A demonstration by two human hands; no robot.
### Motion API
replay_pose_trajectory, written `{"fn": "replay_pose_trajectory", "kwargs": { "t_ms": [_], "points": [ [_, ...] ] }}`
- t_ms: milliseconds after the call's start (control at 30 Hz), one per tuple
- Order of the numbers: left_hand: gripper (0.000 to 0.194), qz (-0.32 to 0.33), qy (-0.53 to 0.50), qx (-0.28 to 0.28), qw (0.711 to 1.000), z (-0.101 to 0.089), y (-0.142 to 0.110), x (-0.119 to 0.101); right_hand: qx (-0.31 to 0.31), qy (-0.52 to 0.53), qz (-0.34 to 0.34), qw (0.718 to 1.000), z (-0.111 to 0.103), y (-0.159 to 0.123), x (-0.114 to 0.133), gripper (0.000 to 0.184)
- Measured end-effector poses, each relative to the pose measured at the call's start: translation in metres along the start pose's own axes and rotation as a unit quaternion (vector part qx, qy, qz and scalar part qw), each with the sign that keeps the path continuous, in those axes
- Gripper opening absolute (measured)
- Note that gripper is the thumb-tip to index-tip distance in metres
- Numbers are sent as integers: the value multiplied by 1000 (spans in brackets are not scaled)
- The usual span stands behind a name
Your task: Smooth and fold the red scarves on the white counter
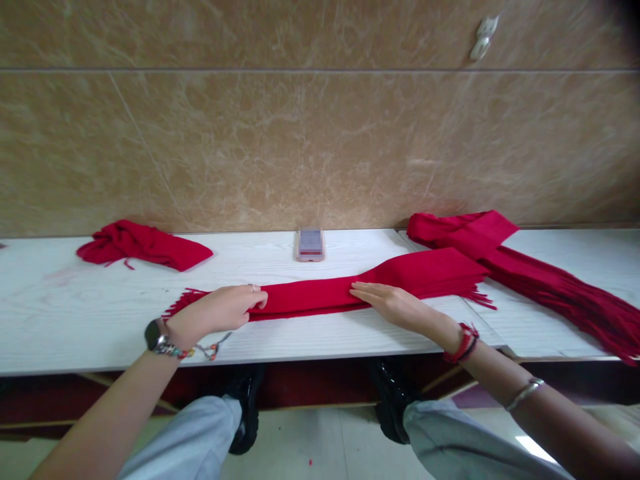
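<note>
A long red fringed scarf lies folded lengthwise on the white wood-grain surface, its fringe showing at both ends. My left hand rests on the scarf near its left end, with the fingers curled down at the cloth; whether they pinch it is hidden. Flat on the scarf right of its middle lies my right hand, fingers stretched out to the left. The scarf's right part is wider than its left and touches or nearly touches a second red scarf.
That second red scarf lies bent over at the right. A bunched red cloth sits at the left by the wall. A phone is at the back middle. The white surface's front edge runs above my legs.
</note>
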State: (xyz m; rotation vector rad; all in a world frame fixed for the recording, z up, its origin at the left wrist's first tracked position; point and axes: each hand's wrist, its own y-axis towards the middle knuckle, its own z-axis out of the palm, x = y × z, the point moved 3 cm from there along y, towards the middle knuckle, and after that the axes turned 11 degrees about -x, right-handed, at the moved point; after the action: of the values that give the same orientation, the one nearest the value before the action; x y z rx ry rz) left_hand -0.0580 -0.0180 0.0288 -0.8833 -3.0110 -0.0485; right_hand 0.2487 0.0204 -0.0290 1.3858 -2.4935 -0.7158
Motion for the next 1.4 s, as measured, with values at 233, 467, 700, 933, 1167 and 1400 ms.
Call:
{"fn": "replay_pose_trajectory", "kwargs": {
  "t_ms": [233,467,700,933,1167,1400],
  "points": [
    [26,-22,0,36,999,6,-7,-3,31,-21,-36,999,1,1,3,38],
    [42,-17,28,-74,997,8,13,-26,8,-7,6,1000,0,41,18,42],
    [55,-20,6,-82,996,50,31,-43,45,6,68,997,35,59,33,51],
    [53,-20,-43,-30,998,48,18,-30,75,-16,44,996,42,51,32,51],
    [56,-127,-56,51,989,43,12,-2,81,-12,60,995,37,82,40,51],
    [54,-163,-19,41,986,40,-5,45,67,53,18,996,56,114,81,54]
  ]
}}
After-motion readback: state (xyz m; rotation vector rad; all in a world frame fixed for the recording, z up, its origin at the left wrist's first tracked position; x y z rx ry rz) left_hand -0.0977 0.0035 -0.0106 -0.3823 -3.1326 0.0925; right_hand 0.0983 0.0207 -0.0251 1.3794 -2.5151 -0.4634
